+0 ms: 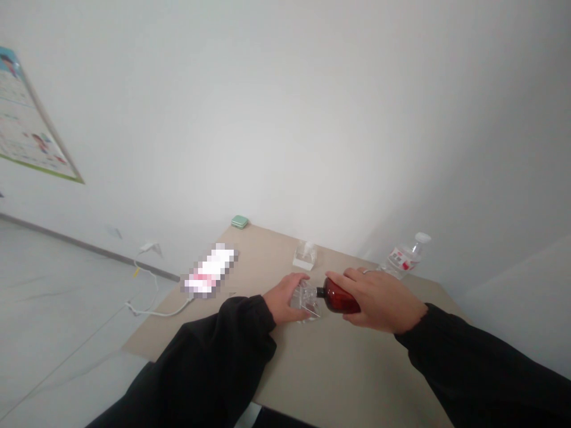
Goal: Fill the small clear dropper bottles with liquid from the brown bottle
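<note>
My right hand (377,297) is wrapped round a dark amber bottle (339,297). The bottle lies tipped nearly sideways, its black neck pointing left. Close to that neck is a clear plastic container (306,302), whose exact kind I cannot make out. Fingers and thumb of my left hand (288,299) curve round the container from the left, low over the table (343,362). Whether any liquid passes between the two does not show.
Behind my hands stands a small clear box (305,255). A capped water bottle (404,258) is at the back right. At the left lies a blurred-out phone (210,272) with a white cable (167,312). A green case (239,222) sits at the far corner, by the wall (285,119).
</note>
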`<state>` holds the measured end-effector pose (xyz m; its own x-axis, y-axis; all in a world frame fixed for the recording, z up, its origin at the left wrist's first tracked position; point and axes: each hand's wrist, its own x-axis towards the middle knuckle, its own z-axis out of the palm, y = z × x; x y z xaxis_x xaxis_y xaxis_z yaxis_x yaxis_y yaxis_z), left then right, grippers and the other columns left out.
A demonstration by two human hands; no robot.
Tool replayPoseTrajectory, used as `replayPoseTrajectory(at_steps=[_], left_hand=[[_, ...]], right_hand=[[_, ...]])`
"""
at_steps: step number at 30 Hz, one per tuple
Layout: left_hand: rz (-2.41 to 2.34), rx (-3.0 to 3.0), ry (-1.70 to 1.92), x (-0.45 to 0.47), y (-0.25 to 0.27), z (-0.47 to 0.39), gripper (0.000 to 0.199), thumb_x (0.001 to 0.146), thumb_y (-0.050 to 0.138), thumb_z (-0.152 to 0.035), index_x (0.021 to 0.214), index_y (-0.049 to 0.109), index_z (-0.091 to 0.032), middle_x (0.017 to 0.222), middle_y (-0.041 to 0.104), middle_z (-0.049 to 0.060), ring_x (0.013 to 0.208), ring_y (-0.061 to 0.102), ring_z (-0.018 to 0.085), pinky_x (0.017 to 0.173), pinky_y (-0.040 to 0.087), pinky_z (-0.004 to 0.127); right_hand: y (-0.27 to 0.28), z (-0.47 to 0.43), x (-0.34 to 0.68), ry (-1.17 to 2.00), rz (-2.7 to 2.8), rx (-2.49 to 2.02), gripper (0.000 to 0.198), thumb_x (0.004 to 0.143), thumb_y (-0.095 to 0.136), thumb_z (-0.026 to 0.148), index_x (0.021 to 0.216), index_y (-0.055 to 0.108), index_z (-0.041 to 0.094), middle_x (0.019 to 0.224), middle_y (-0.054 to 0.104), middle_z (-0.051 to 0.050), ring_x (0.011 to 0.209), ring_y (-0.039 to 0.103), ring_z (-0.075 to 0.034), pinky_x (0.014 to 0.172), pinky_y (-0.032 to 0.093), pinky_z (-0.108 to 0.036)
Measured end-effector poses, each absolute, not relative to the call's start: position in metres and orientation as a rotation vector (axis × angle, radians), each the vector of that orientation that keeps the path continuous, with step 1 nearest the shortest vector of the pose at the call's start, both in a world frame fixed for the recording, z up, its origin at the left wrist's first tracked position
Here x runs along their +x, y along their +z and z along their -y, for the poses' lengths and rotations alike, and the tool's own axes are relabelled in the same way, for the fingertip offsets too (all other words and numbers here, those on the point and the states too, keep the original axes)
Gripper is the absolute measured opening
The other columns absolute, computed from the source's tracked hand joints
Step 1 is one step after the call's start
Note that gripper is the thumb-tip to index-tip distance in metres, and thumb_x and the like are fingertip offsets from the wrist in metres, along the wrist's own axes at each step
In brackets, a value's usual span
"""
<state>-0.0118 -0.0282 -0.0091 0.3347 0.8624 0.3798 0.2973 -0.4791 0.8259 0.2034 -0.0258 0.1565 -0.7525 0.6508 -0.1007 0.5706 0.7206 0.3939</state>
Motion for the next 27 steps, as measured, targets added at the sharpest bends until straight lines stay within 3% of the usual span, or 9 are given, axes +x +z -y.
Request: replayPoseTrajectory(at_steps=[27], left_hand=[[-1.021,1.961,1.122,-0.0116,-0.0095,0.0286,0.084,0.062,0.081,-0.034,0.134,0.040,-0.019,0.130,0.049,0.013,0.120,0.049,0.032,0.106,0.040,0.048]], right_hand=[[0.1643,0.0263,0.1969,0.512,-2.685,0.916,0.067,0.071,0.066,0.036,0.134,0.046,0.025,0.098,0.065,-0.009,0.084,0.064,-0.028,0.068,0.042,-0.035]])
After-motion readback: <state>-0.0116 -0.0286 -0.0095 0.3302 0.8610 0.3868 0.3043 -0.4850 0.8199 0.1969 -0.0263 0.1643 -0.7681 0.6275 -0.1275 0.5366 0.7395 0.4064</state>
